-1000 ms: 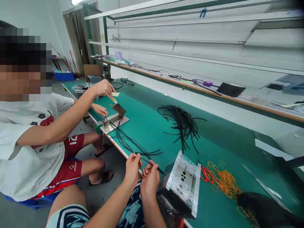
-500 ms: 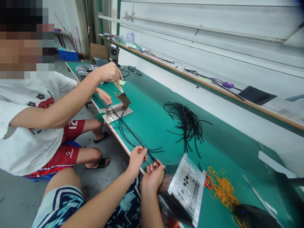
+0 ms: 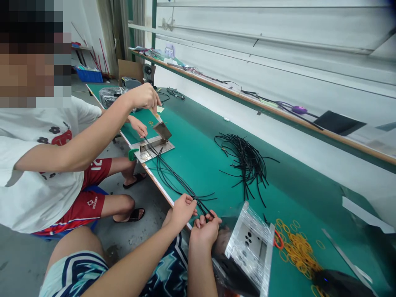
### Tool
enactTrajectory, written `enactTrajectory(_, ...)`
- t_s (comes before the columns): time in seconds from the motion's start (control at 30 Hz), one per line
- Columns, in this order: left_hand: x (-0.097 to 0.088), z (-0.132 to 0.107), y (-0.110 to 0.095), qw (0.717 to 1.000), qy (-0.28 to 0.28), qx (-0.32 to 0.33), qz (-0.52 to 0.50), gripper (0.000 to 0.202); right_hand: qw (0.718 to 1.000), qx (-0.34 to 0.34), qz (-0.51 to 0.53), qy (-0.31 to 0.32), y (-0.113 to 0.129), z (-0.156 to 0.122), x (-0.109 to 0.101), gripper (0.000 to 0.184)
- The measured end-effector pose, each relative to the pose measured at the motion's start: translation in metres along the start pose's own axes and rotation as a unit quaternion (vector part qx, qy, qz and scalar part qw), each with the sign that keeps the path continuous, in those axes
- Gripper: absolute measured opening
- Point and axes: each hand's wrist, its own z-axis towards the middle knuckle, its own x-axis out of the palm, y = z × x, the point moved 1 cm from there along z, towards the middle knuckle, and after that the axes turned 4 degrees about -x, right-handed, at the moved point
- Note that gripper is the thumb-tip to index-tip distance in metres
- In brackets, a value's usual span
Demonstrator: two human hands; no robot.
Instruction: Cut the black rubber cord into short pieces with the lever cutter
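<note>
The right hand (image 3: 204, 233) pinches the black cables (image 3: 176, 180) in its fingers, their length running up-left toward the metal plate (image 3: 157, 149), while the curled left hand (image 3: 183, 211) sits nearer that plate, its grip impossible to tell.

- Plastic-wrapped metal panel (image 3: 249, 243) just right of the right hand (image 3: 206, 233)
- Red-handled scissors (image 3: 278, 240) beyond that panel
- Orange rubber bands (image 3: 298, 251) farther right
- Blue crate (image 3: 89, 75) far ahead on the floor

Green workbench (image 3: 198, 181), black cables (image 3: 244, 165), rubber bands (image 3: 298, 251)
</note>
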Motion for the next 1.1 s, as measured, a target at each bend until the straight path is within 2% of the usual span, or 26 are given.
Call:
enactTrajectory(0.33,-0.001,-0.006,-0.002,1.0,0.017,0.013,0.012,0.008,0.999,-0.016,-0.036,0.019,-0.003,0.007,-0.007,0.024)
enactTrajectory(0.67,0.001,-0.001,0.003,1.0,0.015,0.018,0.012,0.008,0.998,-0.032,-0.052,0.033,-0.006,0.012,-0.009,0.028)
enactTrajectory(0.9,0.001,0.002,0.008,1.0,0.02,0.017,0.004,0.007,0.999,-0.025,-0.037,0.021,-0.005,0.01,-0.007,0.026)
enactTrajectory(1.0,0.001,0.004,0.011,0.999,0.021,0.014,-0.029,0.007,0.999,-0.024,-0.035,0.023,-0.006,0.01,-0.007,0.025)
enactTrajectory(1.1,0.001,0.008,0.01,0.993,0.022,-0.027,-0.116,0.008,0.999,-0.025,-0.037,0.024,-0.006,0.011,-0.008,0.025)
